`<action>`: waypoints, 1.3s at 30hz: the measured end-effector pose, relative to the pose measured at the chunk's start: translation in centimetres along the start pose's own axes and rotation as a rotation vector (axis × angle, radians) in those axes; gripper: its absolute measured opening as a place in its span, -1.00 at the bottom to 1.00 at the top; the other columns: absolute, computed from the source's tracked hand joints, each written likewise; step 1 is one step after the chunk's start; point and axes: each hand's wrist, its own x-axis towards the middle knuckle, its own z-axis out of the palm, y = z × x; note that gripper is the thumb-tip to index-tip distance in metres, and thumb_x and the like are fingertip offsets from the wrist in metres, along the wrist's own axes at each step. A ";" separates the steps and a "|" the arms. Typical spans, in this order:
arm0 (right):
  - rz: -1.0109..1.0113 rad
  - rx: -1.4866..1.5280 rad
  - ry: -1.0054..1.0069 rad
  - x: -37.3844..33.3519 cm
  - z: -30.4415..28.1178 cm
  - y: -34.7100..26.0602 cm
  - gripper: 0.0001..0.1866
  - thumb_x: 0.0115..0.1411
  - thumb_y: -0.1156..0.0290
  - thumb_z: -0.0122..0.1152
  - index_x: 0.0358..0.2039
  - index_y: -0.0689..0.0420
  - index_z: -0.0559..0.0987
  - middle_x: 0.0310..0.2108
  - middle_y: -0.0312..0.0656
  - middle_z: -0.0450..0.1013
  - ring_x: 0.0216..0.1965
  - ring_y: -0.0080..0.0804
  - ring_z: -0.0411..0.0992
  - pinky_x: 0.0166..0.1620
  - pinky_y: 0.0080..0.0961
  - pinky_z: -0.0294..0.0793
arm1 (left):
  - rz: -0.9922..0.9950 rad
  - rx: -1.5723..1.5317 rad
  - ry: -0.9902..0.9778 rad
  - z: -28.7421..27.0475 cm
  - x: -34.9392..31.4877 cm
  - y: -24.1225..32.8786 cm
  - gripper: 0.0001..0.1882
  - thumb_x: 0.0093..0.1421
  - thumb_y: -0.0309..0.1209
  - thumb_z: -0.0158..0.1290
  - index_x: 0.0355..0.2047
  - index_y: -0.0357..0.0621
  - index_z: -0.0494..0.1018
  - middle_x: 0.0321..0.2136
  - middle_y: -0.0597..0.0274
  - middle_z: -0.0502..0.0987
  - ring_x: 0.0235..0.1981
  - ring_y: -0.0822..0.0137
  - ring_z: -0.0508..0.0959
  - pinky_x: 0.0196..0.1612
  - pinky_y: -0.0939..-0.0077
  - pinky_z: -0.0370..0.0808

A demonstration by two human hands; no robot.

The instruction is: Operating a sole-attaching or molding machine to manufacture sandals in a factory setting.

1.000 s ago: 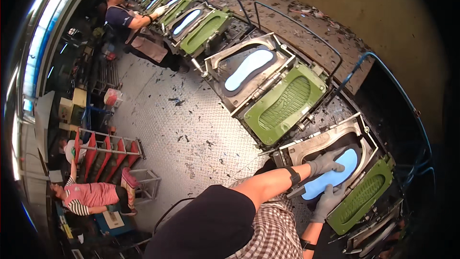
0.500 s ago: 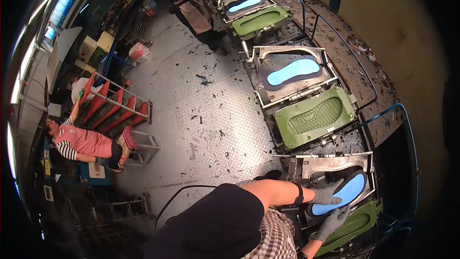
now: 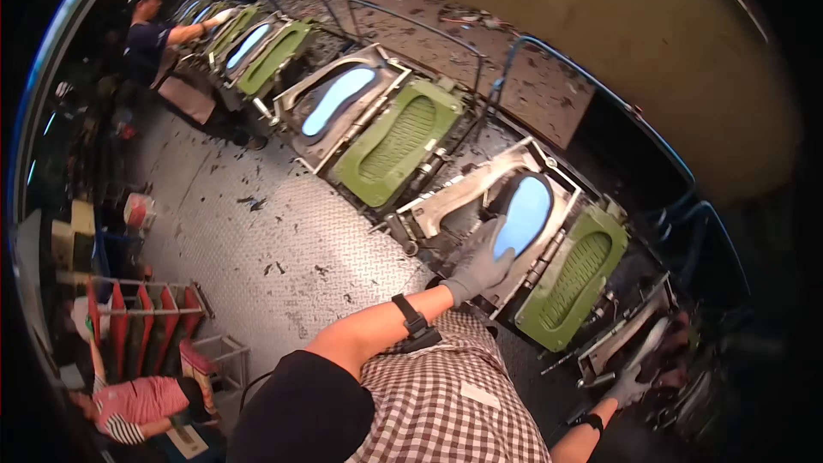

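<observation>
Your right hand [image 3: 630, 387] has left the blue-topped shoe sole [image 3: 525, 210] for the next mould frame [image 3: 613, 345], so, hands apart, only your left hand [image 3: 478, 273] tends its near end beside the metal frame [image 3: 467, 193]'s hinged edge, both grips unclear.

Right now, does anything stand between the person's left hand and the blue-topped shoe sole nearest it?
Nothing visible does: the gloved left hand is at the blue-topped shoe sole, overlapping its lower end in this view. The green mould plate lies beside the sole, not between them.
</observation>
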 end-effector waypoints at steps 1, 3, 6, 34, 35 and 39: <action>-0.038 0.078 -0.073 0.5 2.0 0.5 -0.01 0.16 -0.27 0.23 0.43 0.09 0.21 0.27 0.23 0.33 0.27 0.21 0.32 0.30 -0.01 0.32 | 0.082 -0.041 0.053 1.0 -0.1 0.8 -0.29 0.23 -0.23 0.11 0.32 -0.29 0.22 0.23 -0.26 0.35 0.26 -0.18 0.35 0.32 0.06 0.28; -0.002 0.020 -0.198 1.2 4.1 1.3 -0.15 0.24 -0.01 0.20 0.44 0.11 0.19 0.39 0.17 0.18 0.39 0.10 0.17 0.37 -0.11 0.22 | 0.137 -0.064 0.026 4.3 -0.6 3.6 -0.32 0.27 -0.29 0.08 0.34 -0.34 0.19 0.24 -0.27 0.34 0.29 -0.14 0.34 0.33 0.08 0.29; 0.012 0.185 -0.280 -2.1 1.2 -3.8 -0.15 0.25 0.03 0.20 0.45 0.08 0.17 0.39 0.09 0.20 0.38 0.07 0.19 0.36 -0.13 0.22 | 0.212 -0.071 -0.020 7.9 -2.7 6.5 -0.31 0.31 -0.28 0.05 0.37 -0.33 0.16 0.26 -0.23 0.32 0.30 -0.11 0.33 0.35 0.10 0.28; 0.598 1.663 -1.008 10.8 12.4 7.3 -0.25 0.25 0.44 0.28 0.41 0.09 0.19 0.29 0.06 0.20 0.21 0.00 0.36 0.24 -0.19 0.42 | 0.415 0.334 -0.324 34.3 -18.6 10.6 -0.23 0.20 -0.15 0.10 0.33 -0.27 0.17 -0.43 -0.14 0.53 -0.35 -0.14 0.56 -0.25 0.00 0.47; 0.603 1.683 -1.004 11.5 12.8 7.9 -0.23 0.25 0.46 0.28 0.43 0.08 0.17 0.31 0.06 0.18 0.23 0.00 0.35 0.26 -0.19 0.41 | 0.380 0.278 -0.320 32.6 -18.1 11.0 -0.15 0.20 -0.14 0.10 0.39 -0.28 0.05 -0.42 -0.13 0.54 -0.36 -0.14 0.57 -0.26 0.01 0.47; 0.320 1.515 -1.048 10.8 11.7 7.4 -0.41 0.31 0.17 0.22 0.32 -0.05 0.36 0.16 -0.21 0.35 0.12 -0.16 0.41 0.17 -0.23 0.45 | 0.177 0.248 -0.347 27.8 -18.2 13.8 -0.08 0.18 -0.14 0.09 0.46 -0.19 -0.03 -0.02 -0.23 0.49 -0.06 -0.14 0.53 -0.01 -0.02 0.42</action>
